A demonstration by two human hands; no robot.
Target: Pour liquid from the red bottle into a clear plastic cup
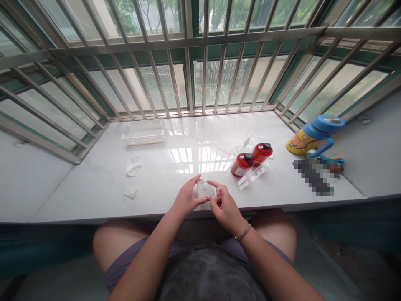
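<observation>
Between my two hands is a small clear container (pixel 205 189), held just above the front edge of the white ledge (pixel 175 175). My left hand (pixel 188 196) grips its left side, with the thumb along the near edge and fingers at the far edge. On the right side, my right hand (pixel 224 205) pinches it, index finger at the far corner and thumb near the close corner. The container looks see-through and pale; its contents, if any, are too faint to make out. Two red bottles with black caps, a front bottle (pixel 242 164) and a rear bottle (pixel 262 154), stand beyond my right hand.
At the back left lies a white perforated basket (pixel 144 133). Crumpled tissues (pixel 133 166) are on the left. A clear pump-topped item (pixel 247 143) stands behind the bottles. A blue and yellow flask (pixel 308 136) leans at right, near a blurred-out object (pixel 314 177). Metal window bars (pixel 205 79) border the back.
</observation>
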